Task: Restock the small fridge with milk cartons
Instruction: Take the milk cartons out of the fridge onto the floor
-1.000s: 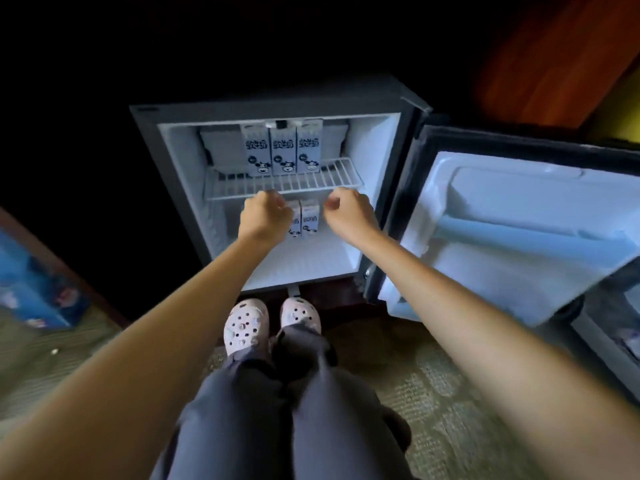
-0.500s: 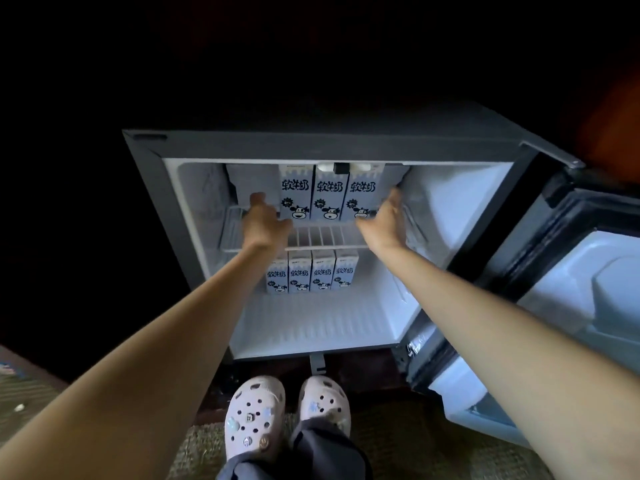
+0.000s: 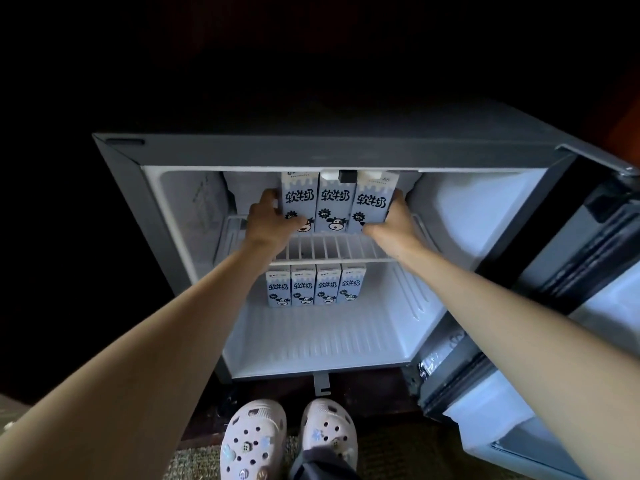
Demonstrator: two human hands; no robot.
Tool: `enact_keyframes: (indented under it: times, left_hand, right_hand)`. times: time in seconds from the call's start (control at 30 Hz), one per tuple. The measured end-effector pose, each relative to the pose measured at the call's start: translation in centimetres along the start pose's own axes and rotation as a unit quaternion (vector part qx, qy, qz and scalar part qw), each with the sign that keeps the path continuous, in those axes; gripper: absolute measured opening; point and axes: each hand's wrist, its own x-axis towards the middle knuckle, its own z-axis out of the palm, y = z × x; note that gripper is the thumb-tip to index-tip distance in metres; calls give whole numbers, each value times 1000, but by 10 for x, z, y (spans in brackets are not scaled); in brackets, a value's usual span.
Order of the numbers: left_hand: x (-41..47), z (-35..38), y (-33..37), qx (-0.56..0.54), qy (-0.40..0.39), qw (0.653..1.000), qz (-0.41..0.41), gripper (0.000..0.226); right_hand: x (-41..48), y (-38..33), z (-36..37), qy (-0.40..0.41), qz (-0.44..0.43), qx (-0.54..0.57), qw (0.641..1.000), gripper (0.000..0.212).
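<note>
Squaring up the top row, by judgement: three upper cartons (image 3: 335, 206) stand side by side on the wire shelf (image 3: 332, 247) of the fridge (image 3: 311, 154).
Left hand (image 3: 273, 220): grips the leftmost carton's outer side, thumb across its front.
Right hand (image 3: 391, 223): clasps the rightmost carton's outer side, thumb at its lower front corner.
Lower cartons (image 3: 315, 285): four, in a row on the fridge floor.
Next move likely calls for even pressure from both sides, without tipping the row.

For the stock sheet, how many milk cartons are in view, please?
7: three upper cartons on the wire shelf, four lower cartons on the fridge floor; others may hide behind.
</note>
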Motion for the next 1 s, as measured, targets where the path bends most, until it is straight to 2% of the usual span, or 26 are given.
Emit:
enact_keyframes:
  times: [0.13, 0.2, 0.27, 0.33, 0.43, 0.57, 0.67, 0.8, 0.9, 1.0]
  left_hand:
    - [-3, -1, -8, 71, 76, 994, 19, 52]
    - [-6, 0, -5, 26, 86, 996, 11, 50]
    - [-7, 1, 2, -16, 86, 996, -4, 58]
    - [-7, 1, 5, 16, 79, 997, 0, 66]
    - [-14, -1, 7, 89, 70, 993, 21, 55]
    - [-33, -4, 6, 69, 79, 994, 33, 41]
    - [-57, -11, 6, 40, 108, 992, 46, 40]
    - [-90, -26, 11, 55, 126, 988, 66, 31]
    - [-120, -35, 22, 88, 104, 986, 94, 31]
    - [-156, -44, 36, 109, 77, 984, 119, 31]
  right_hand:
    - [-13, 4, -11, 47, -24, -47, 997, 40]
    - [-18, 3, -13, 62, -44, -35, 997, 40]
    - [-20, -3, -14, 61, -55, -23, 996, 40]
    - [-19, -11, -15, 66, -55, -31, 996, 39]
    - [-19, -18, -19, 81, -52, -55, 994, 33]
    - [-38, -19, -23, 91, -55, -57, 993, 29]
    - [-60, -19, -24, 103, -69, -66, 990, 31]
    - [-88, -13, -31, 116, -101, -75, 985, 31]
    - [-116, -14, -45, 122, -109, -46, 985, 30]
    - [-153, -19, -67, 98, -122, -46, 987, 38]
